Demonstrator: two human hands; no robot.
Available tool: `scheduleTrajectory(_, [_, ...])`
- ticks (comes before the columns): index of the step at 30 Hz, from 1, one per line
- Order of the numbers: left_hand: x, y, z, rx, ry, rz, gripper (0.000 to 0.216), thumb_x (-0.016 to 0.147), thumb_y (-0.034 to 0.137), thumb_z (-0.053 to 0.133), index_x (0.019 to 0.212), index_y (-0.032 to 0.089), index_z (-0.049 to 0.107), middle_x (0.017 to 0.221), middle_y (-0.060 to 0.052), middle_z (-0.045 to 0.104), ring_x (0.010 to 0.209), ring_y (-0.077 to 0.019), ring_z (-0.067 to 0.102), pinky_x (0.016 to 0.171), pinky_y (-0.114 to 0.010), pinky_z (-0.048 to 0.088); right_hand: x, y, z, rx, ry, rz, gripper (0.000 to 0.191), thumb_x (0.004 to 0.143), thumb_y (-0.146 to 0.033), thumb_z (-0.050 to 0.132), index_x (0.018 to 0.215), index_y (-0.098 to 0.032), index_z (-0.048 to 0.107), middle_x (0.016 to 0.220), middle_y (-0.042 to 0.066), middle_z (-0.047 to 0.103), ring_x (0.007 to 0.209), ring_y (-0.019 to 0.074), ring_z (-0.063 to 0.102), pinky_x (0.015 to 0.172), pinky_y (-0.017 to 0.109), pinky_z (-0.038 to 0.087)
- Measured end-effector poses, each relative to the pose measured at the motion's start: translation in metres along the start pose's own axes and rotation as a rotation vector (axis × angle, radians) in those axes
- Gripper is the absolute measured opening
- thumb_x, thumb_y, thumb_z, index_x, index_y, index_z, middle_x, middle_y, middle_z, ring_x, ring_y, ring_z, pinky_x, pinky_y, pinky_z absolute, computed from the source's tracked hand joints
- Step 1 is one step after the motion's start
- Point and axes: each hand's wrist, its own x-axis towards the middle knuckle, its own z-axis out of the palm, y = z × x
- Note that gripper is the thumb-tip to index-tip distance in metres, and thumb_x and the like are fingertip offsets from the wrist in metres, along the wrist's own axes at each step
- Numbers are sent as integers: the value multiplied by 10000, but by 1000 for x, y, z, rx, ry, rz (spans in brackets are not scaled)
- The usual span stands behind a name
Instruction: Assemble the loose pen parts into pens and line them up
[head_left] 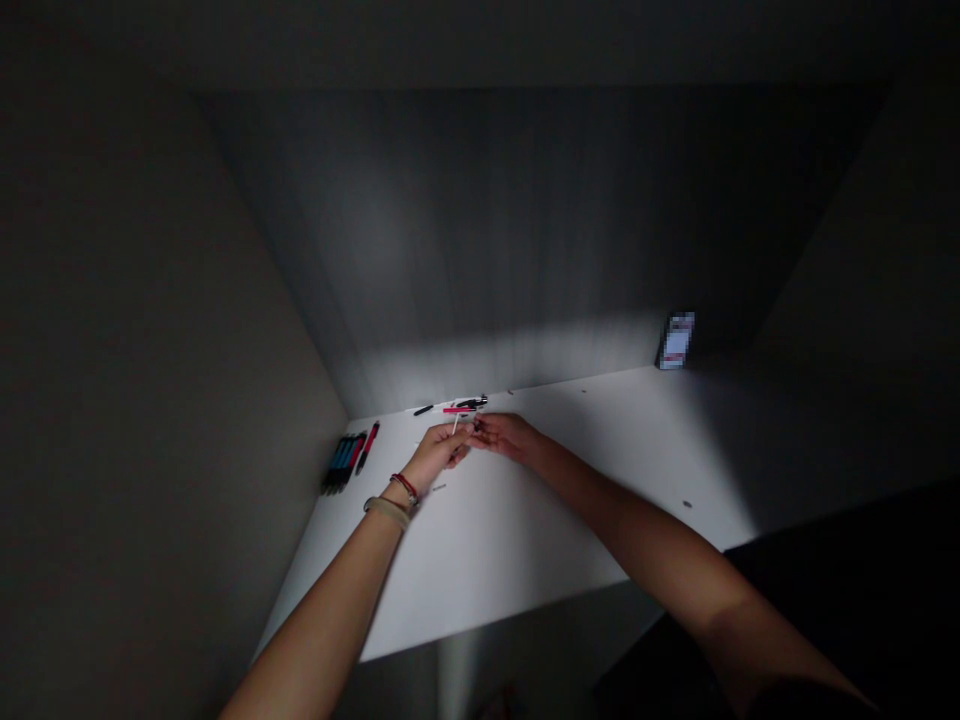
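Observation:
Both my hands meet over the far part of a white desk (525, 540). My left hand (437, 452), with a red and a beige band at the wrist, is closed in a pinch on a thin white stick-like part (455, 426). My right hand (506, 435) is closed too, its fingertips touching the same small piece, which is too small to name. Just behind the hands lie a pink pen part (454, 410) and small black pen parts (471, 403).
A row of several pens (346, 460), blue, black and red, lies at the desk's left edge by the wall. A small box (676, 341) stands at the back right. Tiny bits (687, 504) dot the desk. Grey walls enclose the desk on three sides.

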Motion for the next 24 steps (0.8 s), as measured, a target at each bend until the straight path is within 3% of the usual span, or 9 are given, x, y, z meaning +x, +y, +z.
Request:
scheduleTrajectory(4, [0,0,0,-14,15,-1,551,798,633,707,931,100,752,601,-24,598,470,-70,338,452,-227,199,0,0,0,-3,6,-4,85,885,-135,647,810,-152,683,824,70,724,785,156,694,836,290,590])
scheduleTrajectory(11, [0,-1,-1,-8,6,-24,579,806,661,677,862,92,766,502,24,470,456,-74,341,448,-235,187,1,-1,-1,-21,-10,-23,85,879,-183,675,806,-138,682,803,74,725,757,153,693,828,286,575])
scheduleTrajectory(16, [-1,2,0,5,8,-50,623,819,700,633,833,91,764,492,8,497,450,-75,339,443,-237,186,-2,-4,0,-3,47,-54,53,847,-189,684,814,-148,689,813,63,744,779,149,698,826,267,561])
scheduleTrajectory(20, [-2,3,0,-7,37,-95,617,810,712,628,878,108,733,744,-96,716,467,-70,381,431,-227,189,-6,-6,0,-25,94,-152,148,746,-231,788,821,-160,682,813,53,750,767,157,703,820,290,568])
scheduleTrajectory(24, [1,0,-1,19,93,-101,611,798,700,638,955,113,709,936,-146,765,464,-64,385,421,-222,197,-9,-7,2,-132,181,-277,274,672,-306,840,863,-179,691,783,26,737,737,164,692,769,313,577])
